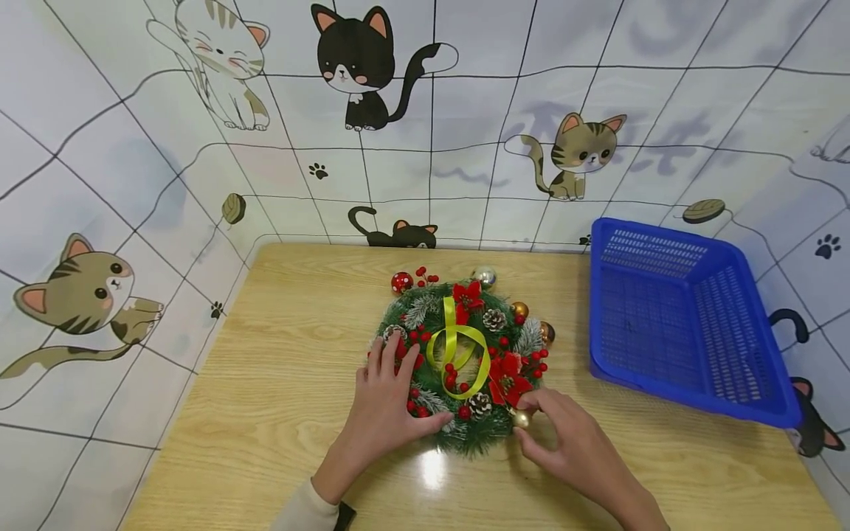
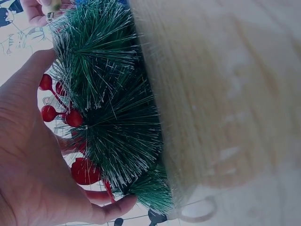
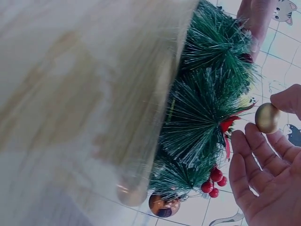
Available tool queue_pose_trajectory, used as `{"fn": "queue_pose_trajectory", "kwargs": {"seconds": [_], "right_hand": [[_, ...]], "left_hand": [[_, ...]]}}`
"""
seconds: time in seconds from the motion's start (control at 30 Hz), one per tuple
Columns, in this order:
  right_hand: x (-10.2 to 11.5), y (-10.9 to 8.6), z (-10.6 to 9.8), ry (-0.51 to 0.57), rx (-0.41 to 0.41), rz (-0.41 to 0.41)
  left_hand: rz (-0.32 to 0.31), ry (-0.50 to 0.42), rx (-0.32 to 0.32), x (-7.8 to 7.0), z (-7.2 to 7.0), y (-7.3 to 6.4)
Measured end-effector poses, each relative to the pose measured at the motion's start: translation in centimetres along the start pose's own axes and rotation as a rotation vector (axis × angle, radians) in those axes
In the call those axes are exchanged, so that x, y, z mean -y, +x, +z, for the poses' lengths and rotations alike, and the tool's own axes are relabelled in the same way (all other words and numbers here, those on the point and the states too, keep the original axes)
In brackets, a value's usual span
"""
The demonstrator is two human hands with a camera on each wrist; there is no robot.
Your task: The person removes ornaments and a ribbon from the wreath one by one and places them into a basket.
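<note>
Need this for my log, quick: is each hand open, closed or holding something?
Left hand: open, fingers spread, resting on the wreath.
Right hand: closed, pinching a gold ball.

- From my end of the feed I see an indoor corner with a homely look; whether it is really a home, I can't tell.
- Pale wall covering [image 1: 478, 110] with cartoon cats, paw prints and grid lines runs across the upper frame and down both sides.
- A wood-grain tabletop [image 1: 299, 332] fills the lower middle.
- I see household-type goods: a blue plastic basket [image 1: 600, 295] at right, a decorated wreath [image 1: 494, 341] at centre.
</note>
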State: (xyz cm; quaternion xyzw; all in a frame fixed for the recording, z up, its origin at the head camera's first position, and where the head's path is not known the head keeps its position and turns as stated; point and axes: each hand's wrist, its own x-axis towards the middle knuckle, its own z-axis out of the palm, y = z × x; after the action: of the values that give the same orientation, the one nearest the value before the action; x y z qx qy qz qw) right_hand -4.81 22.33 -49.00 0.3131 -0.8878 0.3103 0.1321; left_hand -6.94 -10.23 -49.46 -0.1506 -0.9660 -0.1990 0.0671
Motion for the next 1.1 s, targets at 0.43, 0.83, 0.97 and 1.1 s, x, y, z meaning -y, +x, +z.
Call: {"fn": "queue_pose_trajectory", "kwargs": {"seconds": [0.43,0.83,0.97,1.1], "right_hand": [[1.6,0.9,-0.2,0.085,-0.005,-0.013],[1.8,1.0,-0.2,0.123,-0.017,0.033],[1.8,1.1,-0.1,0.131,-0.031,0.046],[1.8,1.2,-0.1,0.130,-0.048,0.073]], "left_hand": [[-0.008,-0.026,0.038,0.4,0.0,-0.3],[0.044,-0.037,0.064,0.8,-0.5,-0.2],[0.043,-0.031,0.091,0.9,-0.6,-0.1],[0.042,-0.039,0.106,1.0,-0.7,0.0]]}}
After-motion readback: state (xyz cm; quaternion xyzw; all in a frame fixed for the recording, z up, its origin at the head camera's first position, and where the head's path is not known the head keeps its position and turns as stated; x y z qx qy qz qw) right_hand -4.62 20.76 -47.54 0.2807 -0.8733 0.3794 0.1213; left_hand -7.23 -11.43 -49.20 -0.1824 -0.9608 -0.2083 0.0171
